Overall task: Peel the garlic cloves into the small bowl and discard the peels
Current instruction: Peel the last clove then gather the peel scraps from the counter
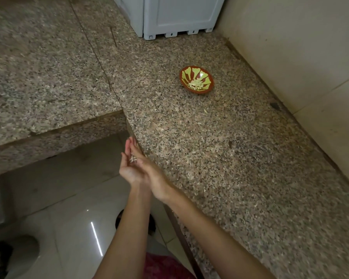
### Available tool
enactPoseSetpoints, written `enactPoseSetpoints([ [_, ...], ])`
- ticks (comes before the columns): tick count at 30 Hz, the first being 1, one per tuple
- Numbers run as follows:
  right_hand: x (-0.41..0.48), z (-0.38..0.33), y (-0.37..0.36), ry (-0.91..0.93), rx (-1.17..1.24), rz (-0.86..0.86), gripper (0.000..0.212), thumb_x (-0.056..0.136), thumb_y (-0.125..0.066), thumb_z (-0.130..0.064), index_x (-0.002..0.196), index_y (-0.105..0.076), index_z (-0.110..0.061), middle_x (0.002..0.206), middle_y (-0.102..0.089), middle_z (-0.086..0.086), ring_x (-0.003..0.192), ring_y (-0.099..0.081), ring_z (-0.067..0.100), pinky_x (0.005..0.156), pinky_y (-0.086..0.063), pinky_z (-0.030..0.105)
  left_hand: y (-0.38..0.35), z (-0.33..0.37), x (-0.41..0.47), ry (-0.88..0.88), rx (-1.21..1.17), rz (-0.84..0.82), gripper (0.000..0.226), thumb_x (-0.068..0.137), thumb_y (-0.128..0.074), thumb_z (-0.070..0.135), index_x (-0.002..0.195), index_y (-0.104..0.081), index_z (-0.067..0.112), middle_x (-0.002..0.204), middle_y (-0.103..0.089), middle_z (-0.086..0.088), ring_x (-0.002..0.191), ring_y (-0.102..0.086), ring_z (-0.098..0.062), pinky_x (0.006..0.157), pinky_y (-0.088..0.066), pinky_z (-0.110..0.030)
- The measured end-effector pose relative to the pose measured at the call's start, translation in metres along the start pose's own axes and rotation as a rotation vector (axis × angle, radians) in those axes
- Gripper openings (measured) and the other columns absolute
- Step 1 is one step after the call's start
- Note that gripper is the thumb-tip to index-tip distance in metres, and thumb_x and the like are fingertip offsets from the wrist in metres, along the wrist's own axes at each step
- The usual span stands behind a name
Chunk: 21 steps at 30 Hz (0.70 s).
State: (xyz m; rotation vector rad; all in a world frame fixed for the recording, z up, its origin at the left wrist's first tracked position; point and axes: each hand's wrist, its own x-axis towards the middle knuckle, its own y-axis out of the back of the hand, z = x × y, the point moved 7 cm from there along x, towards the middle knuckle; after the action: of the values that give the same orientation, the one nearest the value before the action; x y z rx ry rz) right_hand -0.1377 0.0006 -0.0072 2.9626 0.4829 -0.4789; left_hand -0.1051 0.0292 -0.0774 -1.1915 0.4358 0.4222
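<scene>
Pink cloth [163, 266] showed at the near edge, between two bare forearms [133, 228]. Beyond them, the left hand [128, 170] lay cupped, palm up, fingers nearly straight, carrying a few pale garlic peels [133, 158]. The right hand [151, 176] lay flat against it, fingers extended and gripping nothing, at the left edge of the speckled granite counter [220, 158]. Pale floor tiles [69, 198] lay under the hands. Well apart, far and right on the counter, stood the small bowl [186, 75] with peeled garlic cloves [195, 83] inside. A grey appliance [175, 15] stood farthest back.
</scene>
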Motion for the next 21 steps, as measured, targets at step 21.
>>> enactPoseSetpoints([
  [21,0.025,0.015,0.159,-0.108,-0.994,0.409,0.059,0.105,-0.003,-0.046,0.156,0.01,-0.018,0.162,0.017,0.0,0.148,0.016,0.011,0.122,0.008,0.031,-0.001,0.007,0.004,-0.001,-0.359,0.133,0.036,0.103,-0.035,0.015,0.117,-0.061,-0.005,0.117,-0.067,-0.019,0.11,-0.065,-0.025,0.094,-0.052,-0.03],
])
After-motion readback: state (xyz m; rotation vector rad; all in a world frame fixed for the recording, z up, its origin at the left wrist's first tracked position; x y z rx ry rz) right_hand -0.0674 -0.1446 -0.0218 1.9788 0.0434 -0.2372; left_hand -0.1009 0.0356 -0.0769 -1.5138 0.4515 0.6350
